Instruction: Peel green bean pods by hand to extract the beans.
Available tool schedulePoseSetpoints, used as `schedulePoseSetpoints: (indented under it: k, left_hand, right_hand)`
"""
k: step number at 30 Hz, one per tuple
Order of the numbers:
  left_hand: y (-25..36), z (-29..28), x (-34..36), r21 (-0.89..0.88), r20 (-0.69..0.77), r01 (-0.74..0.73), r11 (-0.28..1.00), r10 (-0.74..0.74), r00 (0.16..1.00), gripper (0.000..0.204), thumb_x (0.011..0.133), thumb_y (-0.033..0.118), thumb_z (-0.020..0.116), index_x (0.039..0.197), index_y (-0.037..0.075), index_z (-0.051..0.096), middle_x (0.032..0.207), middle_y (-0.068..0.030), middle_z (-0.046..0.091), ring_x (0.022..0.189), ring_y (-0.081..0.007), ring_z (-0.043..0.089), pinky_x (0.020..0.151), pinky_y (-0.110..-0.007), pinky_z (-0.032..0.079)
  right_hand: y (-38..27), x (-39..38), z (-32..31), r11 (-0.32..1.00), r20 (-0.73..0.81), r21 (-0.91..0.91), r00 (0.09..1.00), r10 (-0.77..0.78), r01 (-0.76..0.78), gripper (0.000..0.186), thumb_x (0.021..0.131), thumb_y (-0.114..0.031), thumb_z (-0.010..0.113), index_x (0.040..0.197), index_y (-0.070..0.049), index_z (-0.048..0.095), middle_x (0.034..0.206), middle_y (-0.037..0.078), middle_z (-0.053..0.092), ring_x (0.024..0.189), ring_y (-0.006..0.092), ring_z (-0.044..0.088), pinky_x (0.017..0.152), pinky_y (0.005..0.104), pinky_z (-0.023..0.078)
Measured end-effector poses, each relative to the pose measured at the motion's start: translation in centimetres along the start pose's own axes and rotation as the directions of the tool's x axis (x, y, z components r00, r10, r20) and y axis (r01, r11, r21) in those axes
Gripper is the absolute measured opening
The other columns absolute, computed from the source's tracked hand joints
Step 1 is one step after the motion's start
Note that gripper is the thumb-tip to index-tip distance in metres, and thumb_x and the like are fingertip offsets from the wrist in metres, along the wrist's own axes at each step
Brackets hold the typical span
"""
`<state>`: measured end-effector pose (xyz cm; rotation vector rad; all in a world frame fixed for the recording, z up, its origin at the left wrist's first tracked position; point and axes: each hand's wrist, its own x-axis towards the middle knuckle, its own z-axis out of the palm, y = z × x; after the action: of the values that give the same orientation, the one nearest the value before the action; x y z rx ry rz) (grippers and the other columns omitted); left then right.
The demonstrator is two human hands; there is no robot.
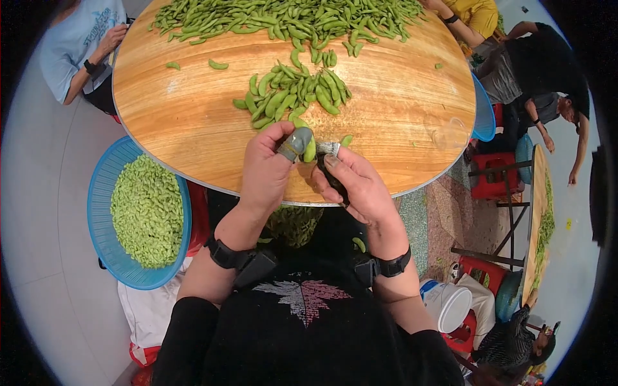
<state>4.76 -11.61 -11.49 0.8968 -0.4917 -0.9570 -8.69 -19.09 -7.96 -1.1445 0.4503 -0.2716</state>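
Over the near edge of the round wooden table (212,145), my left hand (264,170) pinches a green soybean pod (310,150). A grey rubber cover sits on its thumb or finger. Close beside it, my right hand (357,180) is curled around a dark object (335,179), mostly hidden by the fingers, so its kind cannot be told. A whitish ribbed wrap shows on one finger of that hand, near the pod. Just beyond my hands lies a small heap of unshelled soybean pods (283,93).
A larger pod pile (290,19) covers the table's far side. At left stands a blue basket (96,212) of shelled beans (148,212). A clear plastic cup (450,133) lies near the right edge. People sit around; a white bucket (447,305) stands at lower right.
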Motion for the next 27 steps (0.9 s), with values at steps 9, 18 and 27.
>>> schedulePoseSetpoints:
  k: [9, 18, 27]
  left_hand:
    - [-0.3, -0.3, -1.2, 0.086, 0.057, -0.078, 0.993, 0.074, 0.996, 0.015, 0.084, 0.003, 0.058, 0.099, 0.002, 0.058, 0.085, 0.0021, 0.057, 0.071, -0.0028, 0.049, 0.059, -0.017, 0.037]
    - [1.2, -0.5, -2.8, 0.474, 0.079, -0.028, 0.880, -0.011, 0.997, 0.019, 0.081, 0.002, 0.062, 0.099, 0.005, 0.058, 0.084, 0.0008, 0.056, 0.070, -0.0034, 0.049, 0.055, -0.017, 0.037]
    - [1.4, -0.6, -2.7, 0.062, 0.054, 0.158, 0.986, -0.161, 0.985, 0.043, 0.092, 0.014, 0.051, 0.131, 0.000, 0.039, 0.096, -0.0039, 0.058, 0.072, -0.0113, 0.058, 0.052, -0.022, 0.049]
  right_hand:
    - [1.4, -0.4, 0.8, 0.965, -0.133, -0.256, 0.986, -0.098, 0.062, 0.019, 0.095, -0.014, 0.042, 0.083, -0.004, 0.051, 0.061, -0.003, 0.045, 0.052, 0.0041, 0.039, 0.046, 0.0189, 0.031]
    - [2.7, -0.8, 2.2, 0.782, -0.245, -0.599, 0.890, -0.384, 0.173, 0.011, 0.090, -0.009, 0.051, 0.084, -0.001, 0.055, 0.058, 0.007, 0.048, 0.052, 0.0101, 0.047, 0.048, 0.0280, 0.039]
    - [1.9, -0.6, 1.5, 0.661, -0.185, -0.708, 0.838, -0.514, 0.249, 0.013, 0.085, -0.011, 0.053, 0.080, 0.001, 0.050, 0.066, 0.019, 0.052, 0.059, 0.0348, 0.054, 0.053, 0.0380, 0.043]
